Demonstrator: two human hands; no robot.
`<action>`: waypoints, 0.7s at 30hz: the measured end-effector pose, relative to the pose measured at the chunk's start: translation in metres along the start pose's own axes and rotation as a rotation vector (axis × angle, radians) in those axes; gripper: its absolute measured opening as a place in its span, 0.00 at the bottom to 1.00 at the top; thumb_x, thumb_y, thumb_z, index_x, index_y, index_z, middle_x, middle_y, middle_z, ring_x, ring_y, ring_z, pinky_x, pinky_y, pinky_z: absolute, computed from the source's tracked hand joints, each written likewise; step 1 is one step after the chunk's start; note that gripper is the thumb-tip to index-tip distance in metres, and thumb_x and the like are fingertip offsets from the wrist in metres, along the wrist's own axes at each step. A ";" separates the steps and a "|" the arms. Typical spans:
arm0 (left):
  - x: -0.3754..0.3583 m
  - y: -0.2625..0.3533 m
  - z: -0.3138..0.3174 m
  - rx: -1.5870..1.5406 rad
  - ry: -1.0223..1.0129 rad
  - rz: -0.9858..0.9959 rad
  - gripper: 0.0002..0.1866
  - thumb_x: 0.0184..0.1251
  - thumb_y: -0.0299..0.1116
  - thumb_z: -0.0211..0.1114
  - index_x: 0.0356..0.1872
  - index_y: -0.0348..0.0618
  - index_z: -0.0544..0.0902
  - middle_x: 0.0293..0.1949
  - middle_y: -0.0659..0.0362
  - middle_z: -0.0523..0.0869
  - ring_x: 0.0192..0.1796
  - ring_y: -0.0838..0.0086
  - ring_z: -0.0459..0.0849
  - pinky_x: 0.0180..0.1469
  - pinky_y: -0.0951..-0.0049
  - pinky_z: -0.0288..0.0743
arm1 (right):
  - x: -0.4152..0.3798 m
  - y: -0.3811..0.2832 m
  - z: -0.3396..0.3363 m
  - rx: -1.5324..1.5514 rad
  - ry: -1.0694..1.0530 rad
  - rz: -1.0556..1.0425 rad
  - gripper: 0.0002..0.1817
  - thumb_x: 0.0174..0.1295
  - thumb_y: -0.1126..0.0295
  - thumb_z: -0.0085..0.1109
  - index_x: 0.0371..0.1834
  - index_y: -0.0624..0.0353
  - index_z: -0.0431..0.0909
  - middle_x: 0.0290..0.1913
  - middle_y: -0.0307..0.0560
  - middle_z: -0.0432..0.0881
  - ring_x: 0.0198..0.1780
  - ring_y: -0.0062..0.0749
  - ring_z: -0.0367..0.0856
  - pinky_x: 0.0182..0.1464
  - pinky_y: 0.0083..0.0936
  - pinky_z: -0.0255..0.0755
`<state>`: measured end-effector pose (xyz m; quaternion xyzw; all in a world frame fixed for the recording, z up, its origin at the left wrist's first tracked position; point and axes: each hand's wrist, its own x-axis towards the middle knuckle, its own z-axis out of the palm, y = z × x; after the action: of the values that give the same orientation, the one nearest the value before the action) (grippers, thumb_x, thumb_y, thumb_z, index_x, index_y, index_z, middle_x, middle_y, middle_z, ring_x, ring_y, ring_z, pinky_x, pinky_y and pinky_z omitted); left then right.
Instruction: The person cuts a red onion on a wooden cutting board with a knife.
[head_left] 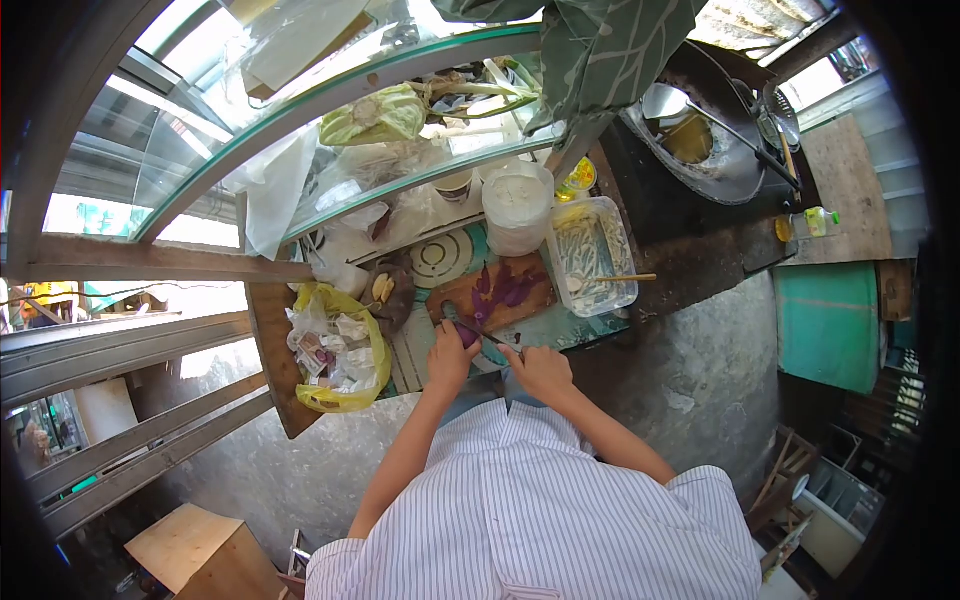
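Observation:
My left hand [449, 358] is closed around a purple piece of what looks like sweet potato [466, 336] at the near edge of a wooden cutting board [540, 296]. In my right hand [541, 369] is a knife [490, 336], its dark blade pointing up and left toward that piece. My fingers hide most of the handle. Several purple slices [507, 287] lie on the board. Right of it stands a clear plastic tub [632, 292] with pale batter-like residue inside and a stick across its rim.
A yellow plastic bag [375, 378] of rubbish sits at the table's left end. Behind the board are a white bucket [518, 222] and a glass case holding a cabbage [375, 117]. A wok [725, 180] with oil and utensils stands far right, near a bottle [815, 223].

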<state>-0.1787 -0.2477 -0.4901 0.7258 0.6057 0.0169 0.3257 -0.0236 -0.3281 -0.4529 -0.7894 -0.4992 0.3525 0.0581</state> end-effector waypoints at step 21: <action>0.007 -0.003 0.010 0.117 0.039 0.062 0.26 0.53 0.44 0.72 0.40 0.34 0.70 0.25 0.45 0.84 0.31 0.50 0.85 0.32 0.57 0.79 | 0.043 -0.016 0.011 -0.045 -0.032 -0.107 0.40 0.68 0.38 0.37 0.22 0.67 0.82 0.24 0.64 0.81 0.29 0.59 0.83 0.33 0.46 0.76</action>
<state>-0.1755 -0.2455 -0.5018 0.7616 0.5892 0.0056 0.2699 -0.0319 -0.2877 -0.4753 -0.7571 -0.5491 0.3503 0.0512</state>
